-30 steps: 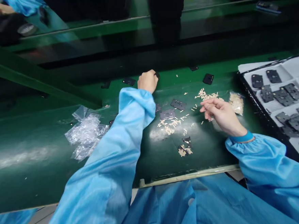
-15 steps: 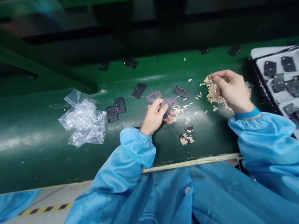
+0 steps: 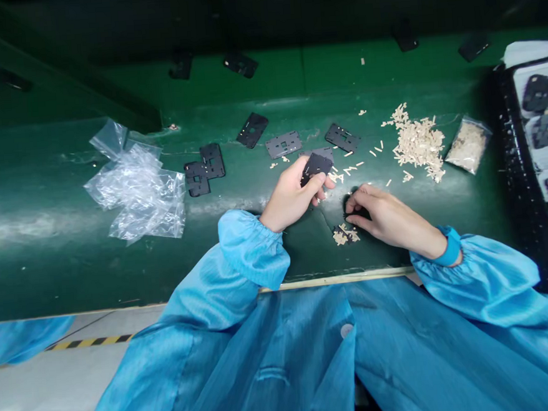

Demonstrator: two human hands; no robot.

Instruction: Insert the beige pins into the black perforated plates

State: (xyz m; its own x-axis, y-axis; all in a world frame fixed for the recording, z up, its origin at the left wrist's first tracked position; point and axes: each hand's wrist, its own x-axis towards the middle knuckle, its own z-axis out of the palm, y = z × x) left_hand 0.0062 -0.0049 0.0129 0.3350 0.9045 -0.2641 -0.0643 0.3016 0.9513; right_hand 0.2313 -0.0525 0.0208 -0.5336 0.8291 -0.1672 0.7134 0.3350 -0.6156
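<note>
A dark plate point(image 3: 317, 165) is held in the left hand point(image 3: 294, 193), its grip closed with the thumb on top and the fingers beneath; it is tilted over the worktop point(image 3: 236, 199). Since it is clasped towards one side only, the plate could be twisted or let slip if its far end were pressed. Anything small and loose on it could then be shed.

At the right hand point(image 3: 382, 218), finger and thumb are curled with only a slight gap between their tips, near a small heap point(image 3: 340, 237) of pale and dark bits. Whether a piece is caught in that grip cannot be told, as the dark patch there is partly hidden. If a bit is pinched, it could easily be dropped, being so small; if several were lifted together, they could be hard to part.

Loose strips point(image 3: 340, 177) are scattered just beside the left hand and could be brushed aside by its fingers or trapped if the plate were lowered. The larger pile point(image 3: 417, 145) could be spread by a careless sweep of the right hand, and the bag point(image 3: 469, 145) beside it knocked.
</note>
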